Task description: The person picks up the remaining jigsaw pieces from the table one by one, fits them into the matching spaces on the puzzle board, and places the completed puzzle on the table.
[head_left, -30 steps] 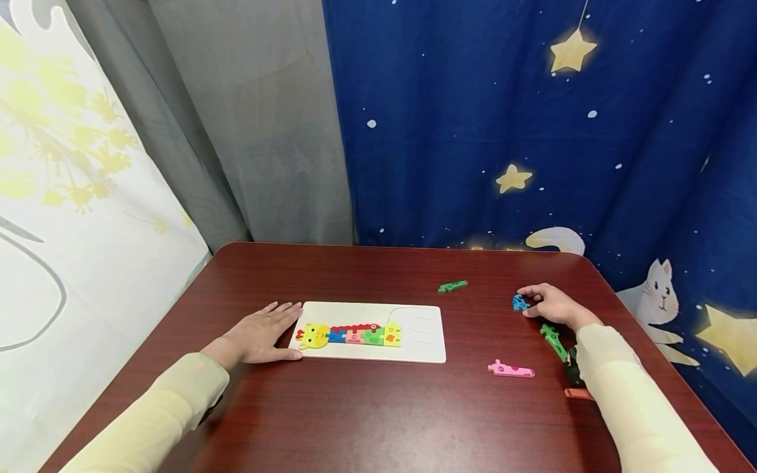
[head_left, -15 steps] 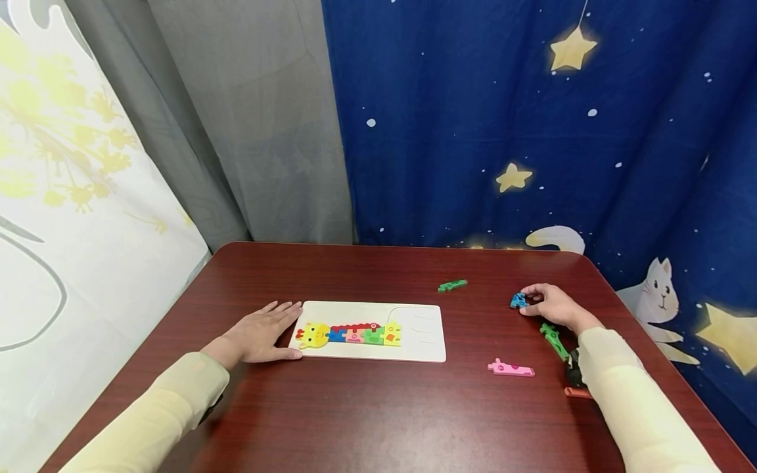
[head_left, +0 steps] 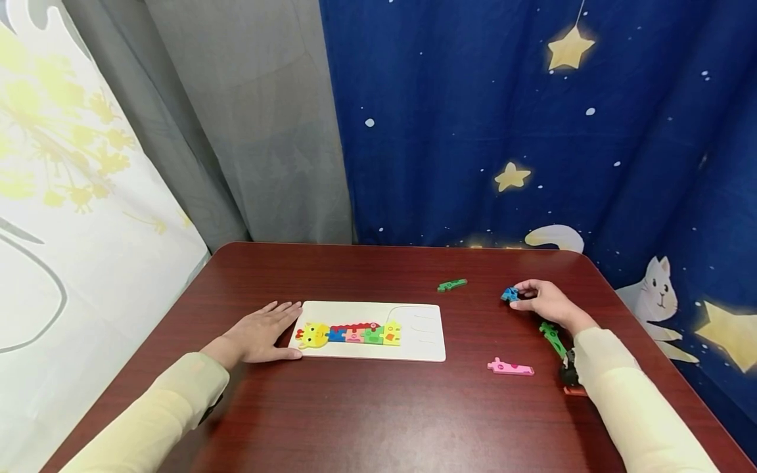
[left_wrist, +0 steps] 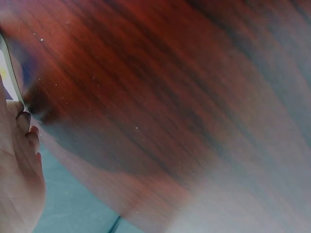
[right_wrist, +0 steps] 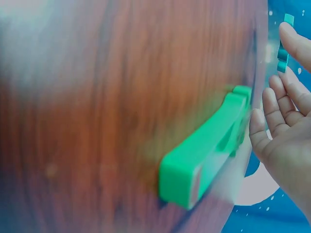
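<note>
My left hand (head_left: 269, 334) lies flat with fingers straight at the left edge of a white puzzle board (head_left: 422, 341); only part of that hand shows in the left wrist view. On the board, a giraffe puzzle has a yellow head (head_left: 315, 336) and a row of blue, pink, green and yellow pieces along its neck (head_left: 355, 336). Farther right, my right hand (head_left: 547, 303) pinches a small blue puzzle piece (head_left: 509, 294) between thumb and fingers. In the right wrist view, this piece (right_wrist: 283, 58) looks teal, partly covered by the thumb.
Between the right forearm and the pink piece (head_left: 511, 368) lies a green piece (head_left: 552, 338), seen large in the right wrist view. Another green piece (head_left: 452, 285) lies behind the board. An orange piece (head_left: 575, 391) is partly hidden by the right sleeve. Curtains hang beyond the table (head_left: 355, 420).
My right hand has drawn the blue puzzle piece slightly left and toward the back of the table. The left hand and the board have stayed in place.
</note>
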### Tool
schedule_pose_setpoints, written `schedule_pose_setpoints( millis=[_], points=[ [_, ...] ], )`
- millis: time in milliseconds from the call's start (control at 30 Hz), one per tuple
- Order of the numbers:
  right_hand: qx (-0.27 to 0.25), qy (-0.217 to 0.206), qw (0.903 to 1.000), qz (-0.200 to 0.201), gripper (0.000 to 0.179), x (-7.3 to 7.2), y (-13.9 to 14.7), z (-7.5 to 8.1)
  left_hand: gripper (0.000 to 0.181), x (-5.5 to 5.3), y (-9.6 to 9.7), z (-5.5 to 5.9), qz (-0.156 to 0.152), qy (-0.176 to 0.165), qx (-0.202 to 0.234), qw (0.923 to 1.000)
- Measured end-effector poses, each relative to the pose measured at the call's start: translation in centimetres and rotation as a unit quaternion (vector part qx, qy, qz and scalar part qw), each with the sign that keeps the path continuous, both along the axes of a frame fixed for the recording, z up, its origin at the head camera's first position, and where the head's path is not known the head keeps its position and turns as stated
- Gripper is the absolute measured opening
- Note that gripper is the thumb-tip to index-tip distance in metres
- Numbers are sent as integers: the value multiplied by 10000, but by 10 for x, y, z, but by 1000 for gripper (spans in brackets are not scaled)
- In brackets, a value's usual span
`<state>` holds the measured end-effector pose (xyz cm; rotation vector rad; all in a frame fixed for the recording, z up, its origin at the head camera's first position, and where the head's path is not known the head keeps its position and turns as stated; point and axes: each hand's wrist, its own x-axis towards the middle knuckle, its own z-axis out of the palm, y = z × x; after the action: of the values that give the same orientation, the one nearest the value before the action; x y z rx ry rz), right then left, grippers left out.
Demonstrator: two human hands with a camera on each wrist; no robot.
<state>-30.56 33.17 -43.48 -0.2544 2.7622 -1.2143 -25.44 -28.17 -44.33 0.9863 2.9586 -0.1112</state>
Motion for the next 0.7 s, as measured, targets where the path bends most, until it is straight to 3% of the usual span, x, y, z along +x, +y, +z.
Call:
schedule_pose_setpoints(
  millis=[267,700],
  points=[
    [26,230,9997,115,51,-4,-15,4,103,0,-1,0,26,-2,-38,10000],
    [-173,265,9994,131,54,-6,-41,15,105,0,-1,1,94,-146,-48,9998]
  ],
)
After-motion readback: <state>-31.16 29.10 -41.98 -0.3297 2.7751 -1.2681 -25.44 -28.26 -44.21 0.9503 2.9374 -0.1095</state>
